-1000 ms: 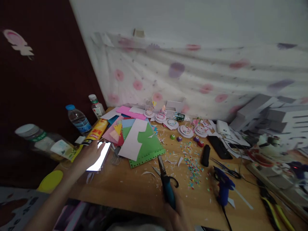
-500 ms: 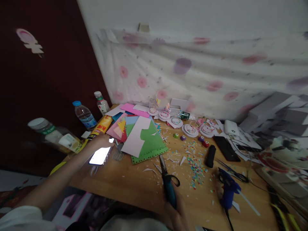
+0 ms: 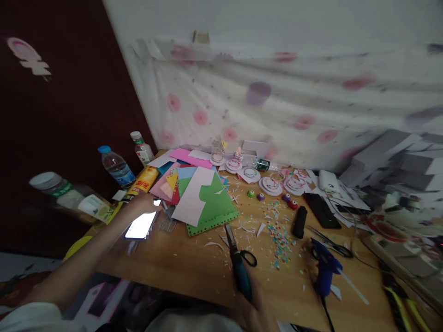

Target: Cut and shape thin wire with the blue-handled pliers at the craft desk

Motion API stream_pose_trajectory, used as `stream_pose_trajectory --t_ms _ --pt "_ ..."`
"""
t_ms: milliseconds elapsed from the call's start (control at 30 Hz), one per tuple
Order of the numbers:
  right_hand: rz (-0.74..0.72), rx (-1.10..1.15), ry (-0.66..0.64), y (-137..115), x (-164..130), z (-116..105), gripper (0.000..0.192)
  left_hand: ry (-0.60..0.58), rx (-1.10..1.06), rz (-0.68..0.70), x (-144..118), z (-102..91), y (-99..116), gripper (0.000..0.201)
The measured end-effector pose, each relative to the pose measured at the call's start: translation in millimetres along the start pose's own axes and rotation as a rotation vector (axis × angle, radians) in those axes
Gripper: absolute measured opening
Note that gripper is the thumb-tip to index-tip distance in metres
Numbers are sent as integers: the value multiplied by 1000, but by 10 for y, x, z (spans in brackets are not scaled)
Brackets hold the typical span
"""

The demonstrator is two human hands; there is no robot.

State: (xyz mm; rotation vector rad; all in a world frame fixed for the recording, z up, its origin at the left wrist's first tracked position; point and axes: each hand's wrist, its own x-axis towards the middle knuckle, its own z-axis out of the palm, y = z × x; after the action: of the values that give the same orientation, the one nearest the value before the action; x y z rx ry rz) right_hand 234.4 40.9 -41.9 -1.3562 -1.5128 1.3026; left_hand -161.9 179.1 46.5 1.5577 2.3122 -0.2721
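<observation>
your right hand (image 3: pixel 254 306) gripped the blue-handled scissors (image 3: pixel 238 263); your left hand (image 3: pixel 143 204) rested flat on the lit phone (image 3: pixel 140 225). beyond them, cut confetti (image 3: pixel 280 235) lay done, green card (image 3: pixel 211 207) remained.

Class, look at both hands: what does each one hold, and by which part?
The right hand grips the scissors by their blue handle. The left hand holds nothing; its fingers rest at the lit phone's far end.

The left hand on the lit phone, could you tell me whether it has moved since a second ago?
Yes. The left hand slid from covering the phone towards its far end, nearer the yellow tube.
</observation>
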Motion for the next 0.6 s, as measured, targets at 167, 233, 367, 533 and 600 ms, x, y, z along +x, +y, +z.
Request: stream_pose_trajectory --t_ms 167,233,367,533,600 --pt "45 1 107 28 27 86 53 48 131 15 -305 -190 165 52" --pt "82 14 135 -6 64 108 51 101 132 87 -576 -314 312 56" --pt "104 34 165 -115 145 101 54 242 15 290 -1152 -394 599 51" --pt "98 48 177 -260 170 62 59 383 -213 467 -1379 -47 793 39" --pt "103 51 176 -331 146 38 62 451 -294 543 -1340 96 885 31"
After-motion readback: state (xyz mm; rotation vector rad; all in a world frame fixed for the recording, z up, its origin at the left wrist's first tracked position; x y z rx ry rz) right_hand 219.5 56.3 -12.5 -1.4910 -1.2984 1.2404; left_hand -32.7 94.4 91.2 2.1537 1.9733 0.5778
